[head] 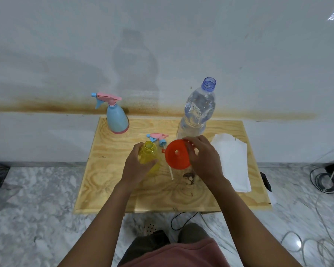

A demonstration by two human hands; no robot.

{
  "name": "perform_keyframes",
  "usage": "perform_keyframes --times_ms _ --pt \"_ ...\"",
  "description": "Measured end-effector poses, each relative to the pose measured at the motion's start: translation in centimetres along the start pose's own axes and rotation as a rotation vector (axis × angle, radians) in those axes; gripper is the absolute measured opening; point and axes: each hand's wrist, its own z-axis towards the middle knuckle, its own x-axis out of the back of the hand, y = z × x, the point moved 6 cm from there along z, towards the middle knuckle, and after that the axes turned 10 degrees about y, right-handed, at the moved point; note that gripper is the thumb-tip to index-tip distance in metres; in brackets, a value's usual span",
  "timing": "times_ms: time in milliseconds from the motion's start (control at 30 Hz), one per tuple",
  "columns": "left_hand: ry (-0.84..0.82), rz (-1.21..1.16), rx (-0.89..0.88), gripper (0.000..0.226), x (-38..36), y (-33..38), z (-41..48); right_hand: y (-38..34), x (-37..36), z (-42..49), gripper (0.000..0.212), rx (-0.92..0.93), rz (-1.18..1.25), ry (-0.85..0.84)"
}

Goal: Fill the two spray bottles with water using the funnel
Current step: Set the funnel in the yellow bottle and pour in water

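Observation:
A yellow spray bottle [148, 153] stands uncapped at the middle of the small wooden table [108, 185]. My left hand [138, 166] wraps around its body. My right hand [202, 158] grips the rim of an orange funnel [176, 157], held just to the right of the yellow bottle's mouth, not in it. The yellow bottle's pink-and-blue spray head [158, 139] lies on the table behind it, its white tube running under the funnel. A blue spray bottle [117, 118] with its pink trigger head on stands at the back left. A large uncapped clear water bottle [198, 110] stands at the back right.
A stack of white paper towels [231, 160] lies on the right side of the table. A white wall rises right behind the table. Cables [324, 180] trail on the marble floor to the right, and a dark knot marks the wood near the front middle.

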Motion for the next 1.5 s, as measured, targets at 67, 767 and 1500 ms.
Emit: perform_keyframes --times_ms 67,767,1500 --pt "0.012 0.008 -0.016 0.067 -0.2 0.1 -0.1 -1.2 0.5 1.5 0.02 0.017 0.116 -0.004" --pt "0.138 -0.36 0.053 0.031 7.1 5.1 0.6 -6.2 -5.2 7.6 0.023 -0.044 0.28 -0.398" --pt "0.164 -0.302 0.079 0.026 6.1 5.8 0.9 -5.2 -7.2 6.0 0.028 -0.071 0.252 -0.432"
